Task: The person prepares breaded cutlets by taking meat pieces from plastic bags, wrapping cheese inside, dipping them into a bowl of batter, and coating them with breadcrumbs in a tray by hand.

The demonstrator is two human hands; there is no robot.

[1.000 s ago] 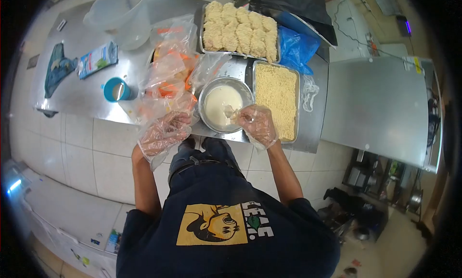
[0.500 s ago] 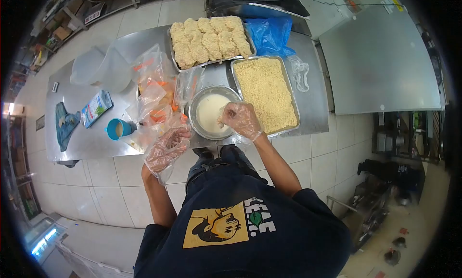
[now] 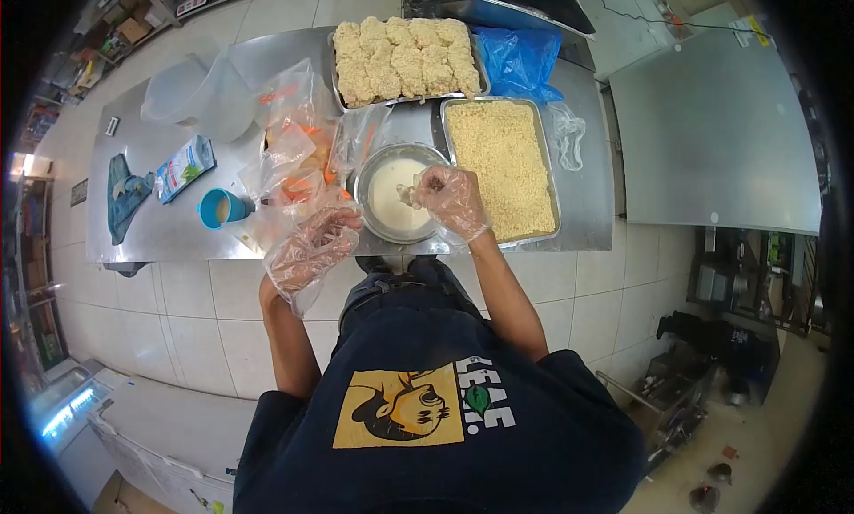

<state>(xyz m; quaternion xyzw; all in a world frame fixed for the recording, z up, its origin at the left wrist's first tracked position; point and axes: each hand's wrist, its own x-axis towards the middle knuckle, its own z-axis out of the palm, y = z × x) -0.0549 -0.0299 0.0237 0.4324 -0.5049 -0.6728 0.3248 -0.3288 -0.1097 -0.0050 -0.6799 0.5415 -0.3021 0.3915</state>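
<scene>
Over the steel bowl of pale batter, the person's right hand, in a clear plastic glove, has its fingers pinched on a small wet piece coated in the batter. The left hand, gloved too, is loosely curled at the near edge of the metal surface, left of the bowl and close by the clear plastic bags with orange on them; from here I can't tell whether it grips anything.

Just right of the bowl lies a tray of pale crumbs, spread flat. Beyond the bowl, a second tray is packed with rows of crumb-coated pieces. A blue plastic bag lies crumpled beside that one, with a clear plastic strip nearer, to the right of the crumbs.

Over on the left side I see a teal mug with something pale inside, a blue-and-white packet, a bluish cloth and translucent plastic containers behind them.
</scene>
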